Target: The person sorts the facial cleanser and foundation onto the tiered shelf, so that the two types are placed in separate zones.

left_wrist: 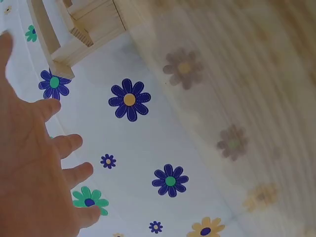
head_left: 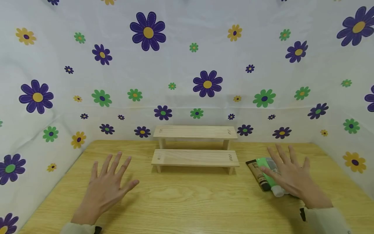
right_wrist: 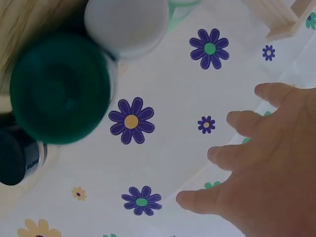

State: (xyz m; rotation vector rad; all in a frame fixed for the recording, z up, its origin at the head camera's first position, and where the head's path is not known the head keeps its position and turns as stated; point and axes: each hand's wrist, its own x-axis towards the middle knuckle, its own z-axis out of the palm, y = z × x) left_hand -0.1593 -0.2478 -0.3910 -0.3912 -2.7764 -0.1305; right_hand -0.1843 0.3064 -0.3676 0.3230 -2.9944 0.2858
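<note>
In the head view my left hand point(head_left: 106, 190) hovers over the left part of the wooden table point(head_left: 181, 201), fingers spread and straight, holding nothing. My right hand point(head_left: 293, 177) is also spread, above a group of squeeze tubes, and hides part of them. A brown tube point(head_left: 258, 175) with a black cap lies leftmost, beside a green tube point(head_left: 265, 162) with a white cap. Partly hidden under the hand is a greyish tube point(head_left: 272, 164). The right wrist view shows a dark green cap point(right_wrist: 61, 89), a white cap point(right_wrist: 126, 27) and a dark cap point(right_wrist: 15, 158) close up.
A two-tier wooden stand point(head_left: 195, 158) stands at the middle back of the table, between the hands. Its end also shows in the left wrist view as pale wooden parts point(left_wrist: 101, 24). A white flower-printed cloth point(head_left: 175, 65) hangs behind the table and along both sides.
</note>
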